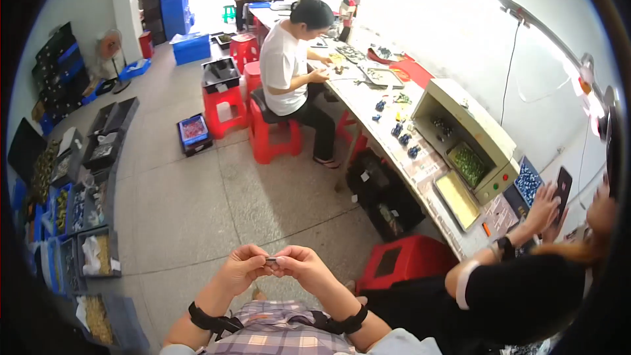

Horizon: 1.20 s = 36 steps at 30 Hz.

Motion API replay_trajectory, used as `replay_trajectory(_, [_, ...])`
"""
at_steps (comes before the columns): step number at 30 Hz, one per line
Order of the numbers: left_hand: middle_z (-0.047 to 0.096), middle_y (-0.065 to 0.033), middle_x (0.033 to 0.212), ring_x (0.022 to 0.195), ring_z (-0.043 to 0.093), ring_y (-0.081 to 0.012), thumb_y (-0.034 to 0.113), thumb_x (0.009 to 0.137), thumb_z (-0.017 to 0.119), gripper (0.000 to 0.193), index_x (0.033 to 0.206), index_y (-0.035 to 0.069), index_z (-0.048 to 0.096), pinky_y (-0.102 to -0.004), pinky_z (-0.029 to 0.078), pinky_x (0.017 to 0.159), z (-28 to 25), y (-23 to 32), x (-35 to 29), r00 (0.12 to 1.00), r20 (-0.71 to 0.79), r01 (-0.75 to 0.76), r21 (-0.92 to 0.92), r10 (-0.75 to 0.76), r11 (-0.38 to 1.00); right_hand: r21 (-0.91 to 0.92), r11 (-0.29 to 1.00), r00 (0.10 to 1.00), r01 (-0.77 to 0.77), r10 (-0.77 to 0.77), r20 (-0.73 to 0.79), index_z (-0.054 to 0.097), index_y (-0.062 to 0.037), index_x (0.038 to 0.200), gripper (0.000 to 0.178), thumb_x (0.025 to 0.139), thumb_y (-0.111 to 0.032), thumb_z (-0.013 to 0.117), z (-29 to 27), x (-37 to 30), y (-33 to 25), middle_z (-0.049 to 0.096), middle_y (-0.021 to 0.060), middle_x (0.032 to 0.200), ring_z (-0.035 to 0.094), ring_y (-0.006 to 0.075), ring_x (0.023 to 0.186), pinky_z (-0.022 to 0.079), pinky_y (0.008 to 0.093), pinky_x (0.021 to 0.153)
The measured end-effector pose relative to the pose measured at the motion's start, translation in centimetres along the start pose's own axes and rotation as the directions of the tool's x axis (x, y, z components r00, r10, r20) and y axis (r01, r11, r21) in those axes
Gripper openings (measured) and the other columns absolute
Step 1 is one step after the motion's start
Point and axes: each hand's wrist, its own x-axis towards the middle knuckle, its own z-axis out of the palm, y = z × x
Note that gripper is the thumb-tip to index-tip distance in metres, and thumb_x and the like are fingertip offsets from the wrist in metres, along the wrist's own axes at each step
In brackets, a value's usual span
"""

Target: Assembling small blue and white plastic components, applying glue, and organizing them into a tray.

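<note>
My left hand (242,267) and my right hand (302,265) meet in front of my checked shirt, fingertips nearly touching. Between them they pinch a small dark, narrow piece (271,260), held level; it is too small to name. Thumb and fingers of both hands close on its two ends. Each of my wrists wears a black strap. Below the hands there is only the tiled floor and my clothes.
A workbench (430,169) runs along the right, with a beige metal box (470,131), a yellow tray (457,200) and small blue parts. A red stool (402,264) stands near my right. One person sits at the bench; another holds a phone. Parts bins (98,254) line the left.
</note>
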Motion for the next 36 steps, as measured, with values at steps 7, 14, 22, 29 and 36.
replay_trajectory(7, [0.064,-0.0113,0.088,0.082,0.063,-0.0180,0.007,0.085,0.056,0.007,0.090,0.004,0.060,-0.0302,0.053,0.075,-2.4,5.5,20.9,0.949,0.151,0.272,0.038,-0.275,0.961,0.061,0.983,0.955,0.172,-0.151,-0.256,0.059,0.0000,0.091,0.012,0.085,-0.011,0.058,-7.9,11.1,-7.9,0.064,0.0092,0.084,0.061,0.0134,0.074,0.050,0.0248,0.067])
replay_trajectory(14, [0.062,-0.0067,0.085,0.076,0.061,-0.0144,0.012,0.087,0.055,0.015,0.100,0.005,0.055,-0.0289,0.052,0.072,-4.6,8.5,42.4,0.915,0.071,0.387,0.120,-0.397,0.914,-0.038,0.986,0.918,0.160,-0.163,-0.362,0.060,-0.0013,0.087,0.014,0.084,-0.015,0.060,-20.2,25.1,-18.5,0.062,0.0041,0.078,0.056,0.0078,0.065,0.046,0.0209,0.062])
replay_trajectory(22, [0.061,-0.0043,0.084,0.072,0.060,-0.0121,0.016,0.087,0.055,0.022,0.107,0.005,0.052,-0.0262,0.051,0.068,-8.1,16.0,60.3,0.943,-0.135,0.311,0.036,-0.304,0.950,-0.358,0.908,0.704,0.216,-0.399,-0.587,0.060,0.0004,0.085,0.013,0.083,-0.013,0.059,-33.0,40.2,-33.0,0.063,0.0065,0.074,0.059,0.0101,0.067,0.047,0.0215,0.063])
replay_trajectory(29, [0.059,-0.0029,0.085,0.077,0.057,-0.0110,0.017,0.089,0.052,0.020,0.106,0.007,0.054,-0.0261,0.048,0.073,-12.5,19.5,76.1,0.878,-0.157,0.476,0.174,-0.453,0.862,-0.495,0.823,0.461,0.279,-0.567,-0.683,0.058,0.0043,0.081,0.015,0.082,-0.011,0.059,-48.7,54.5,-42.6,0.061,0.0072,0.069,0.058,0.0117,0.063,0.045,0.0207,0.057])
replay_trajectory(36, [0.057,-0.0041,0.091,0.085,0.056,-0.0136,0.020,0.090,0.051,0.025,0.109,0.004,0.052,-0.0292,0.047,0.078,-13.2,21.2,86.4,0.770,-0.126,0.633,0.270,-0.625,0.725,-0.568,0.819,0.386,0.083,-0.552,-0.739,0.061,-0.0003,0.084,0.014,0.080,-0.014,0.062,-59.4,66.9,-46.6,0.063,0.0052,0.072,0.061,0.0118,0.064,0.046,0.0209,0.057])
